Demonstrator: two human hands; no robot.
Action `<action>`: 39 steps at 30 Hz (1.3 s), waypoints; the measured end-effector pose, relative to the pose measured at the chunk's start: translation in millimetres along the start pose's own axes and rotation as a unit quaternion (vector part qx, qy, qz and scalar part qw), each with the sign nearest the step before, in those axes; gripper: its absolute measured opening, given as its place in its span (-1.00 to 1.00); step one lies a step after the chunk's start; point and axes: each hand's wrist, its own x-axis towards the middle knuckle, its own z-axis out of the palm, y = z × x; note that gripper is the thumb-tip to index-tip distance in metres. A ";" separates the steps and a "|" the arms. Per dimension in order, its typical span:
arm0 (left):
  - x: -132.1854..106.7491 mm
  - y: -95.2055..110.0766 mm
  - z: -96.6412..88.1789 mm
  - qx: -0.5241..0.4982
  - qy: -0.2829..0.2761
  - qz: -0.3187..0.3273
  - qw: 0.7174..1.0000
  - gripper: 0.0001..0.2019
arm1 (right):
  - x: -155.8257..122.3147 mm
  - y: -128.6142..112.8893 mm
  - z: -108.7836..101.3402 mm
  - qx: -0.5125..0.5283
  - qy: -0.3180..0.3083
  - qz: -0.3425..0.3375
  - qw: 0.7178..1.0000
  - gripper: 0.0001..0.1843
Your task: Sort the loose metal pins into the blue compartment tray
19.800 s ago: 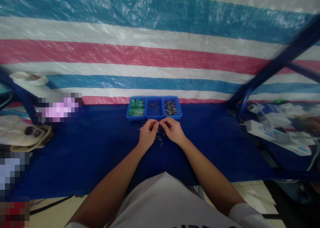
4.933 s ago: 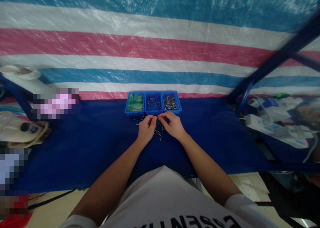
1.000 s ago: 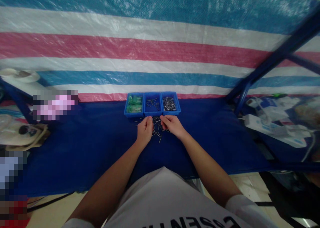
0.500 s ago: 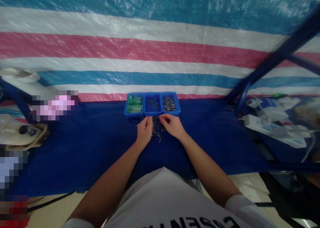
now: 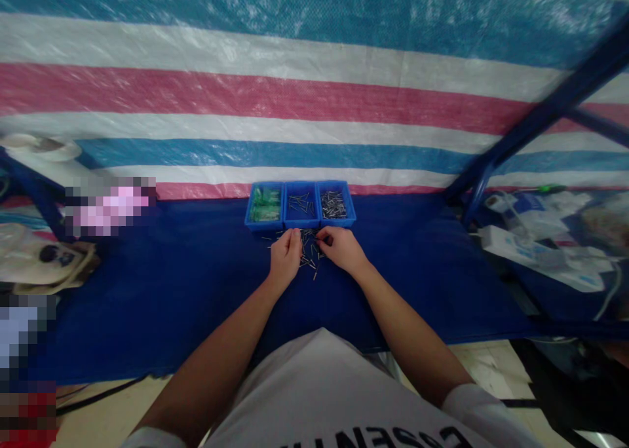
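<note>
A loose scatter of thin metal pins (image 5: 309, 255) lies on the blue table cover (image 5: 157, 291), just in front of a blue three-compartment tray (image 5: 299, 226). The tray's left compartment holds green packets (image 5: 265, 204), while the middle and right ones hold metal pins (image 5: 334, 204). My left hand (image 5: 285, 257) rests at the scatter's left side, fingers curled downward. My right hand (image 5: 341, 248) is at its right side, fingertips among the pins. Whether either hand holds a pin is hidden.
A striped plastic tarp (image 5: 295, 94) hangs behind the table. A blue metal frame (image 5: 535, 130) crosses the right side, beyond which lies a white power strip (image 5: 521, 255). A cloth bag (image 5: 39, 258) and a white dish (image 5: 44, 145) sit at the left.
My right hand has moved slightly down and right, further from the tray. My left hand stays at the scatter's left side.
</note>
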 end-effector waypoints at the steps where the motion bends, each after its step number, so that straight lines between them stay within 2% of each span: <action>1: -0.1 0.4 -0.1 0.000 0.000 -0.001 1.000 -0.54 | -0.3 -0.9 0.0 -0.003 -0.006 0.003 1.000 -0.86; 9: 0.2 1.6 -0.4 -0.004 0.002 -0.003 1.000 -0.53 | -1.1 -1.0 2.9 0.017 -0.013 0.004 1.000 -0.75; 15: 0.1 0.3 -0.3 -0.004 0.000 0.000 1.000 -0.54 | -1.4 -1.1 4.0 0.000 -0.010 -0.023 1.000 -0.80; 24: 0.0 1.5 -0.2 -0.004 -0.003 -0.006 1.000 -0.54 | 0.7 5.3 11.2 0.072 0.012 -0.038 0.997 -0.76; 31: 0.2 3.1 -0.9 -0.002 -0.004 0.004 1.000 -0.56 | -0.3 1.8 7.4 0.091 0.043 -0.055 0.993 -0.78; 35: 0.4 0.6 0.1 -0.016 -0.002 -0.003 1.000 -0.60 | -0.7 -3.2 4.1 0.141 0.055 -0.063 0.986 -0.80; 39: 1.7 -3.7 2.3 -0.041 -0.002 -0.017 0.999 -0.74 | -0.9 -7.4 2.8 0.227 0.079 -0.062 0.969 -0.86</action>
